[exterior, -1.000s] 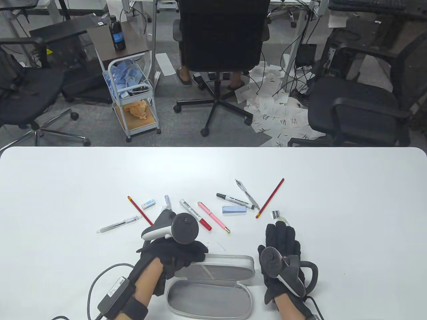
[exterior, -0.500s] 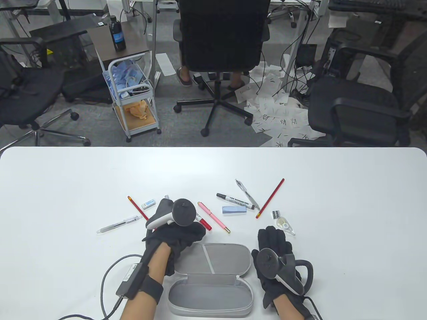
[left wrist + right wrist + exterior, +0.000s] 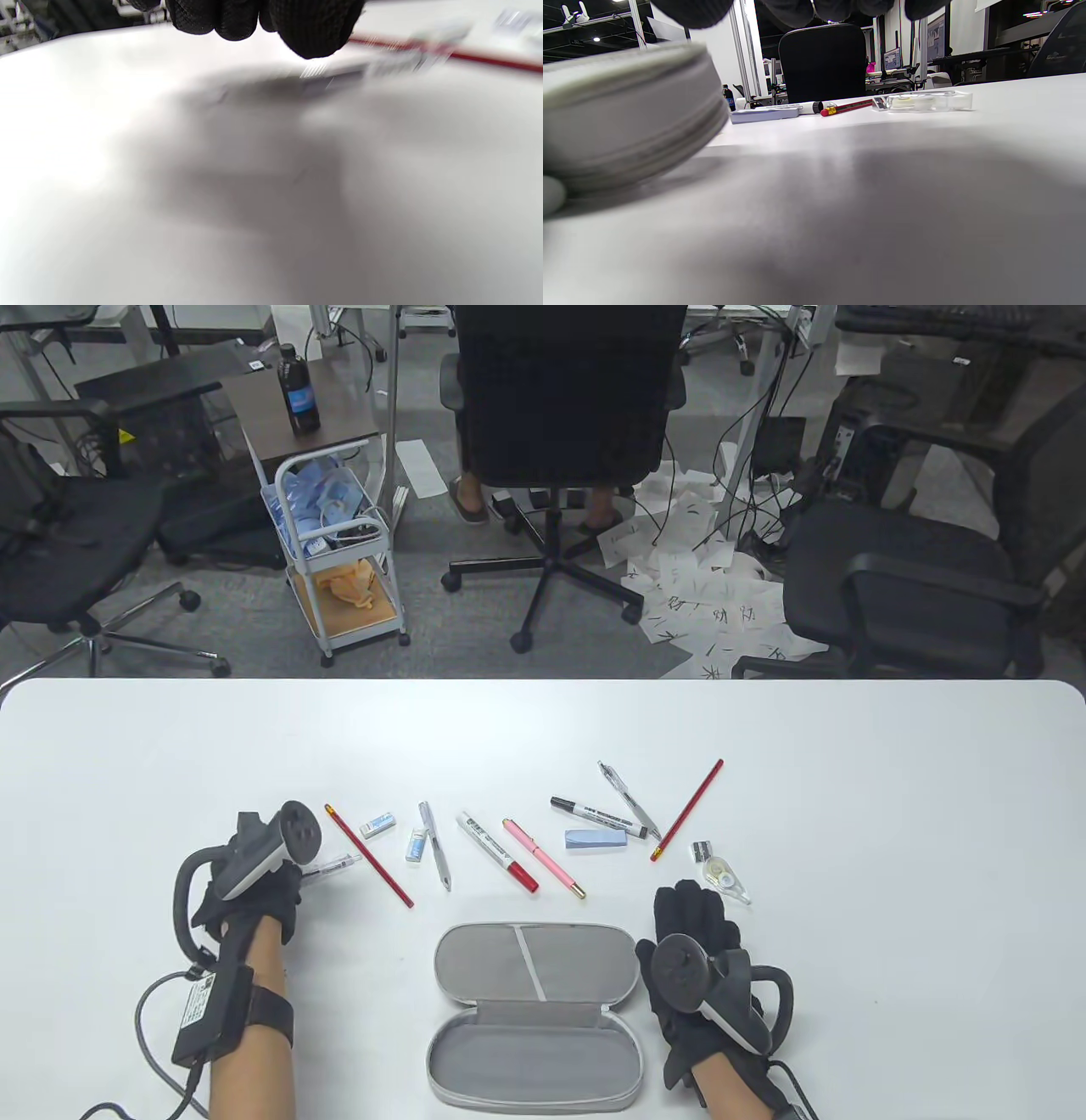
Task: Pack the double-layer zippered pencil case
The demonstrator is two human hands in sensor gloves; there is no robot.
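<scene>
The grey pencil case (image 3: 534,1014) lies open near the table's front edge, with both halves flat and the divider flap (image 3: 530,963) in the far half. My left hand (image 3: 284,886) is at the left, over the rear end of a clear pen (image 3: 335,865). In the left wrist view its fingertips (image 3: 314,38) hang just above the blurred pen (image 3: 365,70), and contact is unclear. My right hand (image 3: 691,912) rests flat on the table with fingers spread, beside the case's right edge (image 3: 628,114), holding nothing.
A row of stationery lies beyond the case: red pencil (image 3: 369,855), erasers (image 3: 377,824), grey pen (image 3: 435,857), white marker (image 3: 496,851), pink pen (image 3: 543,857), black-capped marker (image 3: 590,813), blue block (image 3: 596,839), second red pencil (image 3: 687,809), sharpener (image 3: 701,851), correction tape (image 3: 728,880).
My left hand let go of the case lid, which now lies flat open, and moved left to the clear pen. My right hand drew back from the correction tape.
</scene>
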